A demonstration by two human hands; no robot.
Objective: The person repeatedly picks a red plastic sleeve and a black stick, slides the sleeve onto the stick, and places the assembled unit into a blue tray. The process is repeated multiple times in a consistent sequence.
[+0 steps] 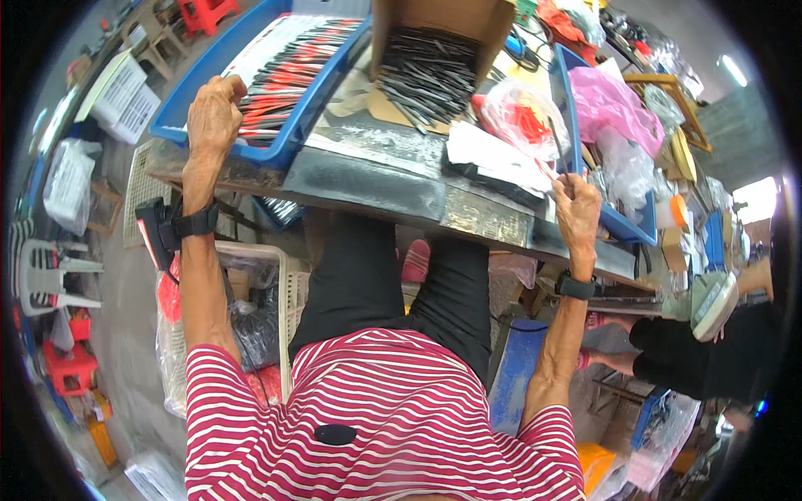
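My left hand (215,115) is over the near left corner of a blue tray (288,149), fingers curled; what they hold, if anything, is hidden. Slim red-and-black pen-like sticks (292,75) lie in a row across this tray, over white sheets. At the bench's right edge my right hand (576,209) pinches a thin dark stick (558,142) that points up and away. A red-and-white slim piece (545,169) shows beside those fingertips; whether it is held too, I cannot tell. Left of that hand, a white cloth or paper (501,154) lies on a dark block (497,185).
Between the hands, a cardboard box (487,54) holds many black sticks (430,71) on the worn bench (363,179). A clear bag with red pieces (526,113) is right of it. Beyond stands another blue tray (622,225) with pink plastic (614,104). Another person's legs (668,351) are at right.
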